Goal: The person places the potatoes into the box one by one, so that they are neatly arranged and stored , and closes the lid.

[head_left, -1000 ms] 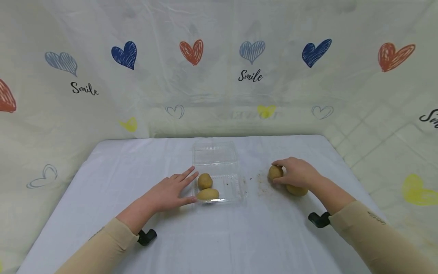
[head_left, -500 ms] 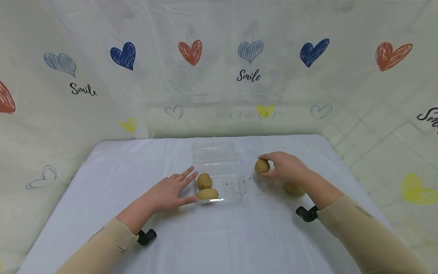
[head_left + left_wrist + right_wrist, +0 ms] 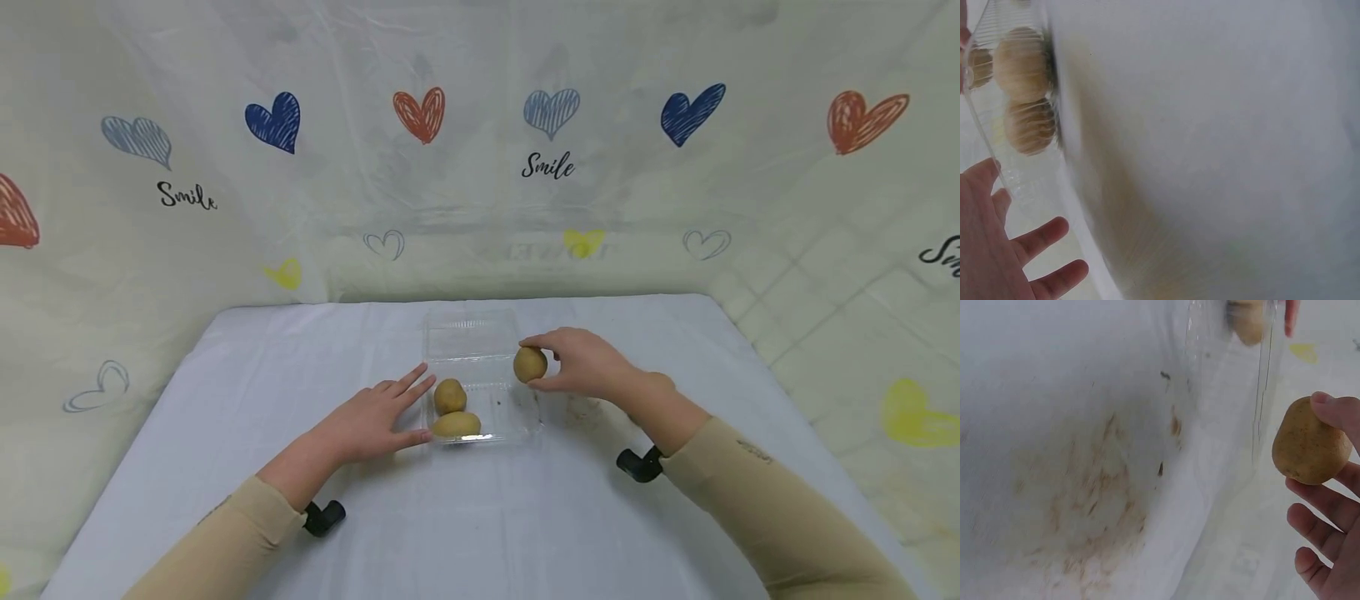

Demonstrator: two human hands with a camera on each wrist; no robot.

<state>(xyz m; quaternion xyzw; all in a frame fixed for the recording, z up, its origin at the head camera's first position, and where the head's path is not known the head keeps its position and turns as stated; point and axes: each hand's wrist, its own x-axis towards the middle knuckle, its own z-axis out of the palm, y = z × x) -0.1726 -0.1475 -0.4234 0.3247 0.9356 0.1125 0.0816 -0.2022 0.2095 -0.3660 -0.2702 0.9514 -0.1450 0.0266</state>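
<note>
My right hand [image 3: 588, 363] pinches a potato [image 3: 530, 365] between thumb and fingers, above the right edge of an open clear plastic clamshell box [image 3: 510, 417]. In the right wrist view the held potato [image 3: 1311, 440] is brown and slightly speckled. Two more potatoes lie in the left part of the box: a rounder potato [image 3: 450, 397] behind, and a longer potato [image 3: 457, 425] at the front. With fingers spread, my left hand [image 3: 367, 427] touches the left edge of the box. The left wrist view shows those fingertips [image 3: 1054, 230] by the clear wall.
A white cloth covers the table [image 3: 480, 525]. Brown dirt marks [image 3: 1097, 500] stain it right of the box. The box's clear lid [image 3: 471, 335] lies folded back behind it. A curtain with printed hearts [image 3: 420, 115] hangs at the back.
My right hand has lifted a potato and carried it left to the box's right edge. The potato left behind on the right is now hidden by my right forearm. My left hand stays put.
</note>
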